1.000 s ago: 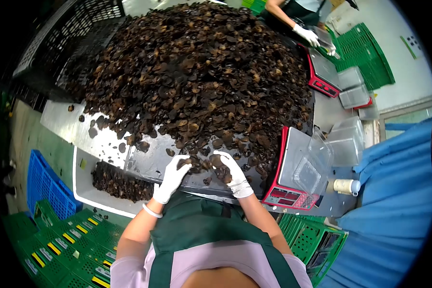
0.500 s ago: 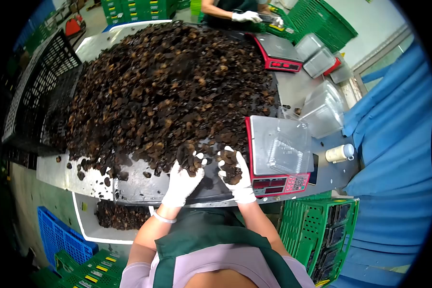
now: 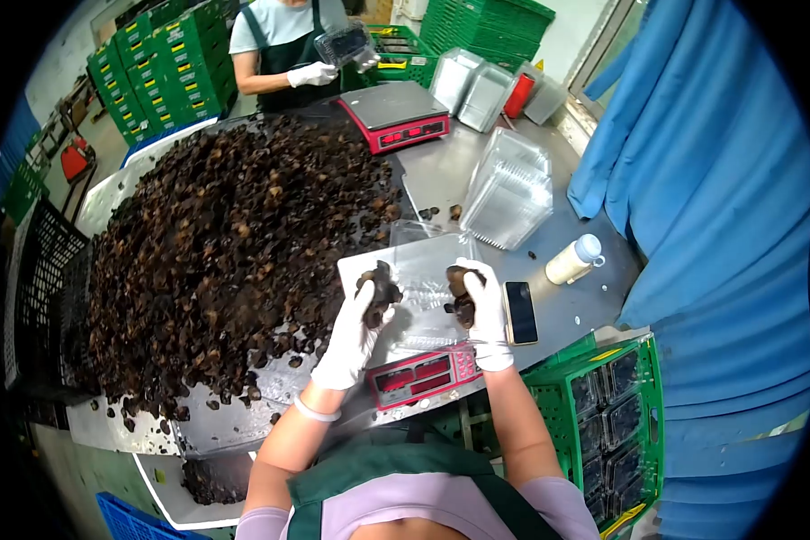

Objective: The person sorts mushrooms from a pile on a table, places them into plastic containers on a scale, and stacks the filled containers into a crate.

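My left hand [image 3: 355,326] is closed on a clump of dark brown wood ear mushrooms [image 3: 382,290]. More wood ear mushrooms [image 3: 462,295] are gripped in my right hand [image 3: 489,310]. Both hands wear white gloves and hover over an open clear plastic box [image 3: 421,310] with its lid raised at the far side. Beneath the box is a red digital scale [image 3: 389,385], its display lit. A big heap of the same mushrooms [image 3: 216,252] covers the table to the left of my hands.
Stacked clear boxes [image 3: 510,193], a phone [image 3: 520,312] and a bottle [image 3: 571,261] sit to the right. Across the table a co-worker [image 3: 283,45] holds a packed box [image 3: 344,43] near a second scale [image 3: 400,103]. A green crate [image 3: 652,423] of packed boxes stands below right.
Both hands have moved right, from the heap's near edge to above the box on the scale, carrying mushrooms. The view has swung right. The co-worker's box is now lifted higher and tilted.
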Available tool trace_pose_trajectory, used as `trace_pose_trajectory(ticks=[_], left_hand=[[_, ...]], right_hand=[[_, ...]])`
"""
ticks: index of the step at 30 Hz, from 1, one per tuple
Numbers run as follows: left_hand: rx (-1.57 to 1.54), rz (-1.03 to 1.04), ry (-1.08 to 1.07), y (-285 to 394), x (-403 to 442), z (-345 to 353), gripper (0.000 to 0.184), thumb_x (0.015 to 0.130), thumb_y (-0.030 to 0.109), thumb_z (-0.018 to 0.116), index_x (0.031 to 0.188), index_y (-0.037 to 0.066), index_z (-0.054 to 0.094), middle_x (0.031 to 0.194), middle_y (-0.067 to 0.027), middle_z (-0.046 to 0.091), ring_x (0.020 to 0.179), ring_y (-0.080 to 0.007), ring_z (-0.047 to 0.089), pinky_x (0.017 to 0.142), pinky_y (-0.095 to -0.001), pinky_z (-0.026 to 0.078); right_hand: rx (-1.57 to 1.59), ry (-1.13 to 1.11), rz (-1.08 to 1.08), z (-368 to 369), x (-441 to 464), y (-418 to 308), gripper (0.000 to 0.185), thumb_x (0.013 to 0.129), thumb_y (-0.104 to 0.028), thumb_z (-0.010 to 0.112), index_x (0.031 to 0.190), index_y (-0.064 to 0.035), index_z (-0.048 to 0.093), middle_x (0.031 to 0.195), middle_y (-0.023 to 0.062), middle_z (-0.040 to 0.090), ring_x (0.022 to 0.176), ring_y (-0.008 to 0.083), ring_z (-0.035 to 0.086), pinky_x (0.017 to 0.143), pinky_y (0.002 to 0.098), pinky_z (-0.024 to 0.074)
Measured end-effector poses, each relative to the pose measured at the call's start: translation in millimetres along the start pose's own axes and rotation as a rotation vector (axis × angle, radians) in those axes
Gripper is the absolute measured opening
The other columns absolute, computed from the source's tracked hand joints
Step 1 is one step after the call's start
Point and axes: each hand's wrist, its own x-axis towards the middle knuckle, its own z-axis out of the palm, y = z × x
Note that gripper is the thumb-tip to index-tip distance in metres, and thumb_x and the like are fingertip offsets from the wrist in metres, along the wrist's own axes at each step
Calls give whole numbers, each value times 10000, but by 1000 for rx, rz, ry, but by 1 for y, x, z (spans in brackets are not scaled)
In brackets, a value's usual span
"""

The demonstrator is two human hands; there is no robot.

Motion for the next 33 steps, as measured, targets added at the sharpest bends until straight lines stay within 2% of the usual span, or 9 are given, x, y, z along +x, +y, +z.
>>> trace_pose_trajectory(ticks=[3, 4, 8, 11, 14, 19, 20, 24, 33], left_hand=[[438, 150, 31, -23, 16, 10, 286, 898, 169, 636, 1136, 13, 606, 1014, -28, 637, 865, -103, 590, 714, -234, 484], [565, 214, 36, -32, 20, 7, 264, 889, 158, 644, 1098, -3, 630, 994, -28, 649, 866, -103, 593, 724, -241, 486], [1164, 257, -3, -40, 27, -4, 228, 904, 113, 608, 1095, -7, 637, 1041, -77, 647, 961, -129, 590, 857, -257, 462], [1222, 377, 87, -47, 28, -4, 144, 864, 149, 647, 943, 46, 710, 834, -59, 671, 754, -148, 630, 724, -279, 498], [1204, 529, -50, -50, 32, -18, 182, 890, 157, 621, 1011, 41, 693, 917, -80, 681, 833, -160, 627, 782, -297, 489], [1004, 402, 68, -37, 9, -16, 307, 994, 220, 468, 1166, 8, 608, 1135, -87, 617, 1054, -179, 561, 933, -313, 437], [1034, 350, 98, -27, 3, -12, 339, 1005, 251, 444, 1195, 11, 590, 1149, -90, 609, 1076, -192, 552, 953, -326, 425], [960, 509, 238, 1, -26, -24, 486, 1018, 398, 363, 1169, 0, 596, 1165, -121, 622, 1095, -208, 564, 969, -344, 428], [1188, 550, 775, 10, -122, -142, 346, 1010, 244, 397, 1108, 2, 624, 1112, -105, 633, 1033, -204, 576, 947, -340, 424]], right_hand=[[-73, -99, -125, -14, 6, 21, 188, 905, -52, 584, 1084, -1, 611, 989, 54, 654, 928, 124, 592, 868, 266, 457], [-144, -170, -154, -20, 5, 23, 311, 966, -242, 529, 1133, 14, 581, 1030, 82, 648, 954, 150, 601, 891, 286, 459], [14, -229, -70, -34, 5, 23, 465, 988, -387, 458, 1146, 32, 582, 1067, 113, 649, 930, 145, 609, 860, 285, 467], [-207, -215, -180, -50, 6, 2, 379, 966, -267, 470, 1152, 43, 583, 1097, 120, 648, 899, 130, 612, 831, 276, 484], [32, 87, -44, -98, 19, 6, 278, 953, -107, 473, 1179, 3, 590, 1113, 117, 649, 857, 117, 608, 811, 232, 466], [-613, 488, -16, -192, 23, 77, 514, 851, -204, 685, 1282, 11, 503, 1223, 188, 576, 1100, 263, 579, 923, 353, 460], [-1045, 504, -8, -204, 17, 86, 709, 788, -322, 741, 1355, -26, 434, 1268, 229, 532, 1180, 330, 521, 958, 412, 437], [-1428, 343, 266, -203, 7, 110, 1019, 634, -507, 795, 1438, -98, 321, 1337, 223, 472, 1208, 381, 471, 947, 467, 433], [-1511, 367, 230, -189, 17, 101, 778, 632, -388, 783, 1329, -207, 487, 1127, 138, 539, 1068, 339, 530, 859, 490, 462]])
